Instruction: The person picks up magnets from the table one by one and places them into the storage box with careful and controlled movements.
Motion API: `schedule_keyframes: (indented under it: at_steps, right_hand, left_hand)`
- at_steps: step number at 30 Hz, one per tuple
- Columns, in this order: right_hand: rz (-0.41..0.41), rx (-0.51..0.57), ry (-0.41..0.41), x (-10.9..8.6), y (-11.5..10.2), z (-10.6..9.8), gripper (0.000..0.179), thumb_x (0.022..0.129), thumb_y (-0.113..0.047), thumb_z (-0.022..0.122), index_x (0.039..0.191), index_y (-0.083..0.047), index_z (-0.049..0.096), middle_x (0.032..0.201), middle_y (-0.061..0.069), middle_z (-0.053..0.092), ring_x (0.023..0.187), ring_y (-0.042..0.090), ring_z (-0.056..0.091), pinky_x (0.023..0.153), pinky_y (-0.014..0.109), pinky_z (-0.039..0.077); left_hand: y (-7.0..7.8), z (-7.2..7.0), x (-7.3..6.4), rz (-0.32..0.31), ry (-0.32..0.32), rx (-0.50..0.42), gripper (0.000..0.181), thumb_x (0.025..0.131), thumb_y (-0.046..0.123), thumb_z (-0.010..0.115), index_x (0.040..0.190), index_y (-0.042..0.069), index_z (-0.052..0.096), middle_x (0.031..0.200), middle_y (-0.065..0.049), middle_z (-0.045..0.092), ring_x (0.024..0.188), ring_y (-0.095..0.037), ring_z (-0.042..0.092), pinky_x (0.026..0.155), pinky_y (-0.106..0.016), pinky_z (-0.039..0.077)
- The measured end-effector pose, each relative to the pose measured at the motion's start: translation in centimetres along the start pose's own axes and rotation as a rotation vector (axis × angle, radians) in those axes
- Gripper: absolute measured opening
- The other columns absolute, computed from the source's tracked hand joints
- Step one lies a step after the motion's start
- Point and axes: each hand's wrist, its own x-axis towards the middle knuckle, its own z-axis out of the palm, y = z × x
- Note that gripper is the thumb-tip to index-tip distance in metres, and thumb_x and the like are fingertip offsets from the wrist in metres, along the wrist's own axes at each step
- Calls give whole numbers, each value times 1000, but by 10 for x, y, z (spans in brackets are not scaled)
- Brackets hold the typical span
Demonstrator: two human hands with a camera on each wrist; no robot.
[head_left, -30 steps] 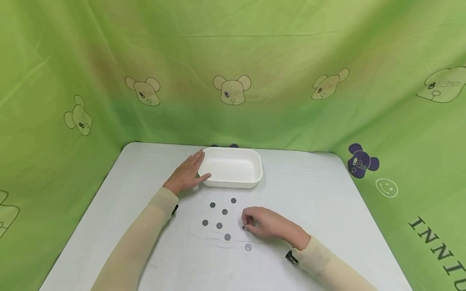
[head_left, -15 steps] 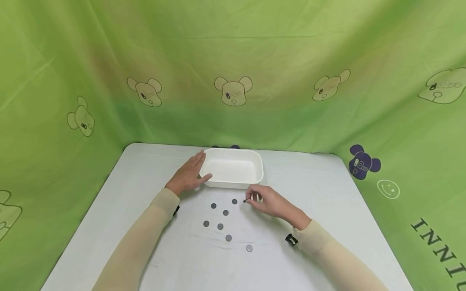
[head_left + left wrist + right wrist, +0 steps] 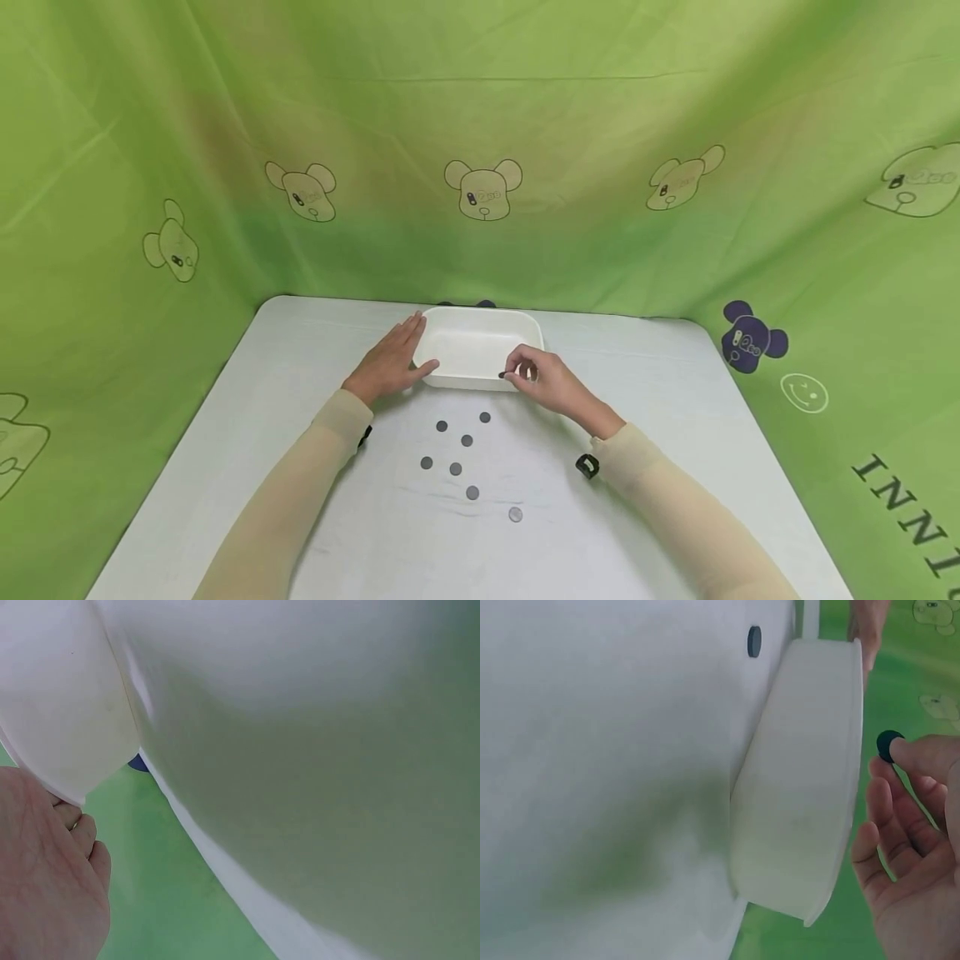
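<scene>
Head view: right hand point(image 3: 551, 385) pinched a dark disc point(image 3: 502, 375) by the near rim of the white tub point(image 3: 465, 383), close to the worktop's point(image 3: 637, 383) far edge; left hand point(image 3: 386, 360), fingers straight, touched its left end; clearing the rim unhurriedly seemed wise

White tray point(image 3: 468, 382) partly covered by right hand point(image 3: 547, 382). Left hand point(image 3: 49, 877) cropped in left wrist view. Black lettering point(image 3: 912, 526) cut off at head view's right edge. Marking on pale disc point(image 3: 515, 515) too small to be read.
</scene>
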Motion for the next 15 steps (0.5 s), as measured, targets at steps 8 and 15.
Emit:
schedule_keyframes:
  at_steps: [8,15]
  right_hand:
    - [50,3,2,22,11,1,11,100,-6,76,102,-11,67,97,-2,71,83,13,63,73,27,52]
    - [112,16,-29,36,18,7,9,100,-8,75,102,-10,67,99,1,71,86,16,63,76,30,53]
  left_hand:
    - [0,-1,0,0,1,1,94,110,60,48,171,1,8,180,-15,4,166,-31,9,134,-39,7]
    - [-1,0,0,-5,-26,0,95,110,62,44,171,2,4,180,-13,0,167,-28,5,134,-38,5]
